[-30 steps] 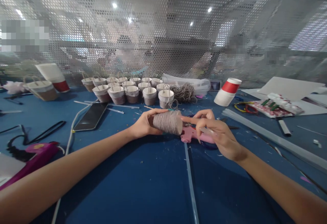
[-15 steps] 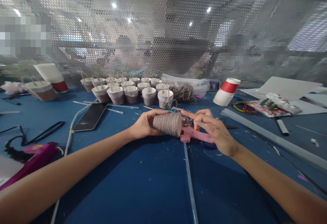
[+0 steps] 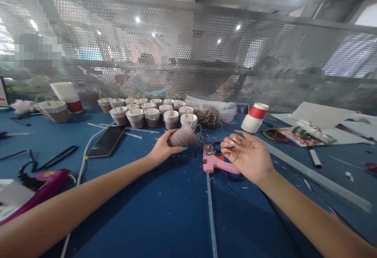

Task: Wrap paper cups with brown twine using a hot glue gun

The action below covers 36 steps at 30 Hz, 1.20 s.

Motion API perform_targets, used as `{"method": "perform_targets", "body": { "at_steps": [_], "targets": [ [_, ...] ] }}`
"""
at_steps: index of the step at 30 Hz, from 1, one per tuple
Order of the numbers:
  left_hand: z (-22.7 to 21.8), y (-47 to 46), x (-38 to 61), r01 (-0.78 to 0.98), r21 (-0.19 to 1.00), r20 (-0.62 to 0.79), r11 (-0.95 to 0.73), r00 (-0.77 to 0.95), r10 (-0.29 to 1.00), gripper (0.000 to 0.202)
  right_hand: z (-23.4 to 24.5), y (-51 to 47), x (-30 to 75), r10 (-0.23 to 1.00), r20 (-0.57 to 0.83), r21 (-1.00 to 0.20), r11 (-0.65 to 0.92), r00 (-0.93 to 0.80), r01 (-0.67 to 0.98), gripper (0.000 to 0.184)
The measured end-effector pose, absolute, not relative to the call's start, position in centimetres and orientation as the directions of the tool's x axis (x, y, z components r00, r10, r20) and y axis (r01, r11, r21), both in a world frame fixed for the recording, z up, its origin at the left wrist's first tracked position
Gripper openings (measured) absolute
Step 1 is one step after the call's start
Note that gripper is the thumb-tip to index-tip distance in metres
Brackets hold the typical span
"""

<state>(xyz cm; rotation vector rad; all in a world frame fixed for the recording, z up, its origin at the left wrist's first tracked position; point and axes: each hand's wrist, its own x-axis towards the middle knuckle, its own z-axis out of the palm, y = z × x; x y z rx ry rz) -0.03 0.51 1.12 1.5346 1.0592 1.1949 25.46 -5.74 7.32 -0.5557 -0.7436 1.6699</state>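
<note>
My left hand [image 3: 160, 150] is wrapped round a small paper cup wound with grey-brown twine [image 3: 183, 136], tilted on its side above the table. My right hand [image 3: 250, 158] is raised with its palm turned up, the fingers loosely bent and apart, with nothing in them. Just left of it and partly beneath it lies a pink hot glue gun [image 3: 215, 164]. A long clear glue stick [image 3: 211, 215] sticks out of the gun's back end toward me. Beyond the held cup is a tangled heap of grey-brown twine [image 3: 208, 116].
Several twine-wrapped cups with handles [image 3: 136, 117] stand in rows behind my left hand. A black phone [image 3: 106, 142], a white cable [image 3: 84, 160] and a purple glue gun [image 3: 51, 185] lie left. Stacked paper cups [image 3: 255, 117] lean at the right. A perforated screen [image 3: 188, 53] closes the back.
My right hand has drawn back from the cup's base and turned palm up, its fingers opening. My left hand has tipped the cup away and upward. My view has tilted up slightly.
</note>
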Motion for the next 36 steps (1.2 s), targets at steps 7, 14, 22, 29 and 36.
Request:
{"method": "perform_targets", "body": {
  "at_steps": [7,14,22,29,36],
  "targets": [
    [1.8,0.2,0.0,-0.154,0.985,0.106,-0.075,0.203,0.973,0.070,7.0,-4.5,26.0,0.983,0.015,-0.657,-0.130,-0.185,-0.743,0.020],
    [1.8,0.8,0.0,-0.361,0.932,0.107,-0.041,0.164,0.981,0.057,5.2,-4.0,25.3,0.990,-0.025,-0.778,-0.108,-0.141,-0.619,0.034],
    [1.1,1.2,-0.3,-0.279,0.919,0.314,-0.277,0.098,0.944,0.061,5.2,-5.1,24.4,0.980,-0.002,-0.802,-0.121,-0.199,-0.585,0.031],
    [1.5,0.7,-0.4,-0.082,0.911,0.391,-0.404,-0.144,0.909,0.083,5.7,-5.3,24.4,0.984,0.030,-0.827,-0.072,-0.173,-0.558,0.027],
    [1.3,0.2,-0.1,0.002,0.837,0.548,-0.548,-0.010,0.836,0.091,5.7,-5.4,24.5,0.984,0.131,-0.857,0.050,-0.122,-0.514,0.035]
  ]
}}
